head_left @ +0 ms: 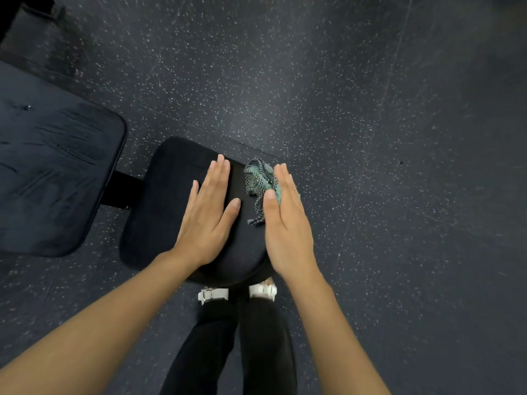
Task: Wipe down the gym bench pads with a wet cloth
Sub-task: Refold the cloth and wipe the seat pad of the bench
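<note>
A small black seat pad (168,206) lies below me at the middle of the view. My left hand (209,212) rests flat on its top, fingers straight and together. My right hand (285,220) lies with straight fingers along the pad's right edge, pressing a crumpled green cloth (261,181) with a checked border. Part of the cloth is hidden under that hand. A larger black back pad (48,172) sits to the left, with wet streaks on its surface.
A dark metal bar (119,189) joins the two pads. Speckled dark rubber flooring (370,138) surrounds the bench. My legs in black trousers and white buckled shoes (214,295) stand right under the seat pad's near end.
</note>
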{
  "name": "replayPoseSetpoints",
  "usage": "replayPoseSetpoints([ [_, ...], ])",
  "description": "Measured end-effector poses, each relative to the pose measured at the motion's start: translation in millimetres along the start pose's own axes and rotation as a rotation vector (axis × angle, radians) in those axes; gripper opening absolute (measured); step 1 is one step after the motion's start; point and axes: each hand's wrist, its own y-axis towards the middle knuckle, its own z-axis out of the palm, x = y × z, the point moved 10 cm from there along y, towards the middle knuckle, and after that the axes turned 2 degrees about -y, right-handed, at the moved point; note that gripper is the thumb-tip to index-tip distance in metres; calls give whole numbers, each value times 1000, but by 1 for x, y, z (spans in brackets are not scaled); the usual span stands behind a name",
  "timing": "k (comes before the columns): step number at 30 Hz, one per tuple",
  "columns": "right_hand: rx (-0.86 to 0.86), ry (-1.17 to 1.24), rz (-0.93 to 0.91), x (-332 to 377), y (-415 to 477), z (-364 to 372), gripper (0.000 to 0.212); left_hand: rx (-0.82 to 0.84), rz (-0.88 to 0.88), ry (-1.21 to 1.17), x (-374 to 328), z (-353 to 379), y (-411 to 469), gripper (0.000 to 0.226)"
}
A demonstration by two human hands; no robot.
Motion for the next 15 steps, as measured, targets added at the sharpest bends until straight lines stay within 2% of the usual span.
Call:
replayPoseSetpoints([
  [9,-202,-147,-187,-4,-74,19,63,-28,12,15,0,0,-1,70],
  [15,-274,-144,-245,-8,-96,35,61,-52,19,19,0,-1,-2,72],
])
